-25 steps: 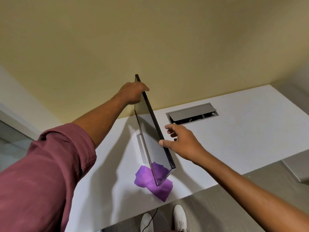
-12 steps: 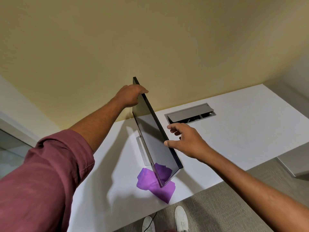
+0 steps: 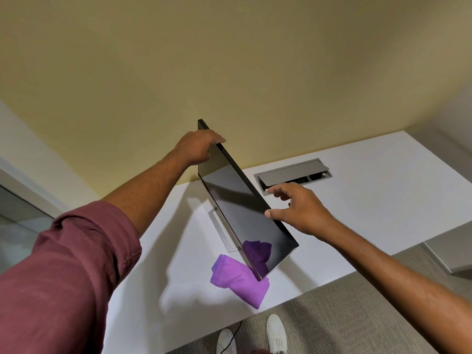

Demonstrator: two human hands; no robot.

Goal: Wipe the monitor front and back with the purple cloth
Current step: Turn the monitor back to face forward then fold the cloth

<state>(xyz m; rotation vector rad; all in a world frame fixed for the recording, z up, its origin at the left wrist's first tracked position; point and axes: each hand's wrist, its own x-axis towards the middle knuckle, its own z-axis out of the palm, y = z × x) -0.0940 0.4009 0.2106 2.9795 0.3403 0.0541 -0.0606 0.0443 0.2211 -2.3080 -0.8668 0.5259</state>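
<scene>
A thin black monitor (image 3: 245,215) stands on the white desk (image 3: 370,208), turned so its dark screen faces me at a slant. My left hand (image 3: 198,148) grips its far top corner. My right hand (image 3: 298,208) holds the top edge nearer to me, thumb on the front rim and fingers behind the panel. The crumpled purple cloth (image 3: 235,279) lies on the desk below the monitor's near corner, touched by neither hand. The screen mirrors the cloth. The monitor's back is hidden from me.
The silver stand base (image 3: 222,233) rests on the desk left of the panel. A grey cable hatch (image 3: 293,173) is set into the desk behind my right hand. The yellow wall runs close behind. My white shoes (image 3: 275,333) stand on grey carpet at the desk's front edge.
The monitor has swivelled on its stand: its near end swung right, showing more of the screen. Both hands stayed on the top edge and moved with it.
</scene>
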